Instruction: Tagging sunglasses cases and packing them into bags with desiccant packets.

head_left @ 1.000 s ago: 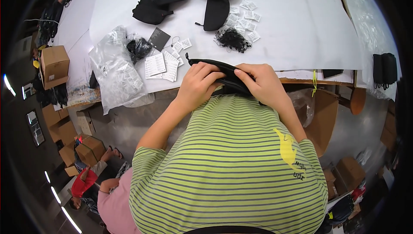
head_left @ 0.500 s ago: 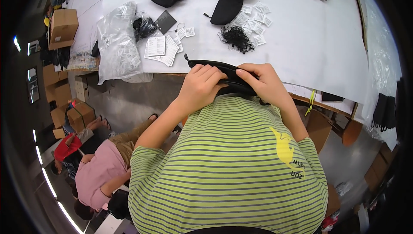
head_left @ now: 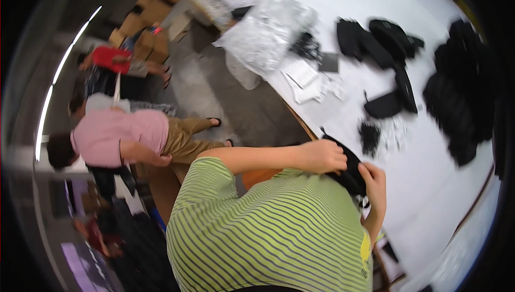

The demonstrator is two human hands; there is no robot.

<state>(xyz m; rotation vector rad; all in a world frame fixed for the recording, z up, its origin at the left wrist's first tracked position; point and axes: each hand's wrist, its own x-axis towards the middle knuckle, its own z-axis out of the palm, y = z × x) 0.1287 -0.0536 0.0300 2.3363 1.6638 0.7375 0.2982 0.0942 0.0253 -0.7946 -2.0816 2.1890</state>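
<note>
A black zip pouch (head_left: pixel 351 167) is held in front of my body at the near edge of the white-covered table (head_left: pixel 429 184). My left hand (head_left: pixel 324 157) is closed on its upper part, with the fingers curled over the opening. My right hand (head_left: pixel 375 185) grips the other end, its thumb lying along the pouch's edge. A zip pull sticks out at the far tip. What lies inside the pouch is hidden. Just beyond my hands are a tangle of black cords (head_left: pixel 369 137) and small white packets (head_left: pixel 396 133), blurred.
Farther back lie white printed cards (head_left: pixel 304 72), a dark square card (head_left: pixel 329 62), a clear plastic bag (head_left: pixel 268 29) and black pouches (head_left: pixel 382 105). A large black heap (head_left: pixel 461 93) sits at right. To the left, a person in pink (head_left: pixel 126 133) stands near cardboard boxes (head_left: pixel 155 45).
The view has swung round to the left, so the table now appears at the right and more of the room shows. Both hands keep hold of the black pouch.
</note>
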